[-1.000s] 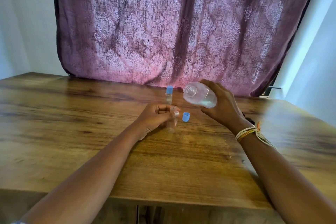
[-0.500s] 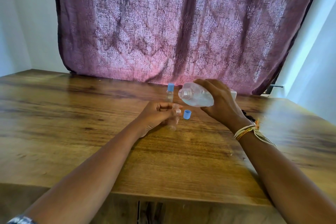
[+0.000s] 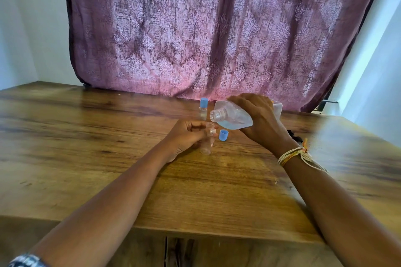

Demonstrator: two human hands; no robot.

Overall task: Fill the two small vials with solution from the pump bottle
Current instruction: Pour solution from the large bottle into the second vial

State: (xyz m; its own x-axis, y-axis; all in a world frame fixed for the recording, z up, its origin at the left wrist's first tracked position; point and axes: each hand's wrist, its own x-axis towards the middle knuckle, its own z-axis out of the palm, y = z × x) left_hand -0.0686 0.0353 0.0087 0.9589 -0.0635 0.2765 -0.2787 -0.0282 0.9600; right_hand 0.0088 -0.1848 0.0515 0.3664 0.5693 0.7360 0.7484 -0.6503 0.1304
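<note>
**Bottle mouth sits just up and right of the open vial's rim**

Right hand [image 3: 258, 119] is wrapped around the pump bottle [image 3: 233, 116] – pump head is off, bare threaded neck showing. The bottle lies nearly on its side, long axis running right to left with the neck a little low, mouth aimed toward the left hand. Clear solution has pooled along the lower wall, and I can't see any stream leaving the mouth.

Left hand [image 3: 187, 135] is closed on the open vial [image 3: 207, 140], fingers pinching it near the top. The vial stands close to upright, its foot on or just above the bench – can't tell which. Its rim is right below and a touch left of the bottle mouth, so my guess is the pour needs only a bit more tilt and a small nudge left to line up. Narrow target, so spilling looks like the risk.

Loose blue cap [image 3: 223, 135] sits on the bench [image 3: 86, 136] just right of the vial. The capped second vial [image 3: 203, 109] stands behind, near the purple curtain [image 3: 217, 28]. Wood-grain top, pale walls either side.
</note>
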